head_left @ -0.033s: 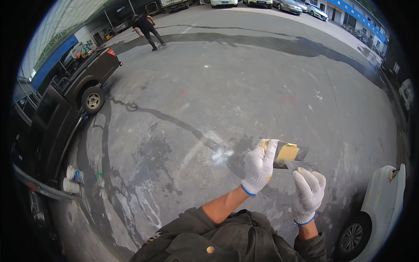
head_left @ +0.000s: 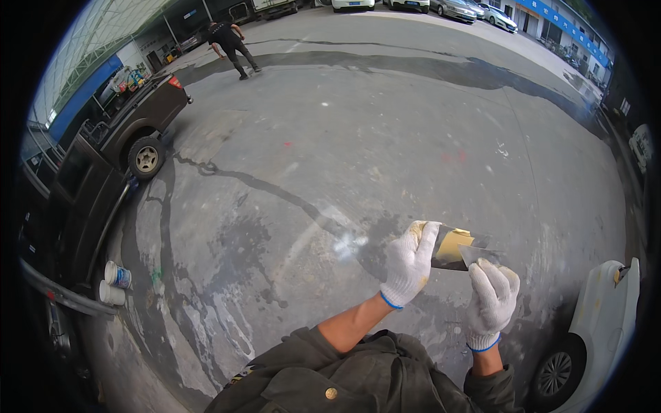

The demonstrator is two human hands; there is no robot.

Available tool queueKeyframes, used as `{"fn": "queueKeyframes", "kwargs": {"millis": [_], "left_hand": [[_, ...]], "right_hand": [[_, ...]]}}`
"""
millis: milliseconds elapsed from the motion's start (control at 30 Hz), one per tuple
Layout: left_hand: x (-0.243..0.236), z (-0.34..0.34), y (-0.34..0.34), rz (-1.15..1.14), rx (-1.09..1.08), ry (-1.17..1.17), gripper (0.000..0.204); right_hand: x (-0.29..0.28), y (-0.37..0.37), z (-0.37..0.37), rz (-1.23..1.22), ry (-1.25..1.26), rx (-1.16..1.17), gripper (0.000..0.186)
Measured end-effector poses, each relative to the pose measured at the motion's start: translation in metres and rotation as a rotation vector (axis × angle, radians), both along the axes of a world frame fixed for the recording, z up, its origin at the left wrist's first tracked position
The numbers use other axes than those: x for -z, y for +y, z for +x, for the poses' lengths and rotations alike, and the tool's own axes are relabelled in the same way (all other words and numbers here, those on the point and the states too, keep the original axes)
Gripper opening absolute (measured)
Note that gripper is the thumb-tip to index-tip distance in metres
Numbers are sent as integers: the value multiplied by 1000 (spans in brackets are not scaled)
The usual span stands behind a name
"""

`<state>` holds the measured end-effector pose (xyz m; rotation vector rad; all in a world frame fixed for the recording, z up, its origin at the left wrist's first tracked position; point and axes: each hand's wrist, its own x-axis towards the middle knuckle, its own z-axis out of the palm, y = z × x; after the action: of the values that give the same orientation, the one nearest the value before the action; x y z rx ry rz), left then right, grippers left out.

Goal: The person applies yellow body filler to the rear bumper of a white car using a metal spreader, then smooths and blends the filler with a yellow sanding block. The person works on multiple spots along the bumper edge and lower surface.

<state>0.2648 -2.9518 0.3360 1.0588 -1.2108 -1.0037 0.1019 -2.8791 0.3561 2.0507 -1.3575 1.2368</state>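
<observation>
My left hand, in a white knit glove with a blue cuff, grips a flat dark plate bearing a pale yellow paste. My right hand, gloved the same way, pinches a thin grey scraper blade by its lower part. The blade lies over the right side of the plate and paste; whether it touches them I cannot tell. Both hands are held out over grey concrete, low and right of centre in the view.
A dark pickup truck stands at left, with white buckets near its side. A white car is close at lower right. A person in dark clothes is in the distance at upper left, and several cars line the far side.
My right hand and the scraper have shifted slightly rightward across the plate, the hand a little downward too. My left hand is almost unmoved.
</observation>
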Motion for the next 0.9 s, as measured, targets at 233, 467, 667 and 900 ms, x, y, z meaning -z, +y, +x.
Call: {"fn": "queueKeyframes", "kwargs": {"millis": [233,467,667,900], "left_hand": [[-4,-4,7,34,40,56,27],[0,-5,-9,-3,138,97,27],[10,-7,-6,-33,328,48,25],[9,-9,-15,-48,167,24,25]], "right_hand": [[27,11,8,119,96,-143,42],[-17,-3,-38,80,-285,-108,30],[-42,-19,-55,555,-615,-446,26],[-8,-19,-81,424,-236,-52,29]]}}
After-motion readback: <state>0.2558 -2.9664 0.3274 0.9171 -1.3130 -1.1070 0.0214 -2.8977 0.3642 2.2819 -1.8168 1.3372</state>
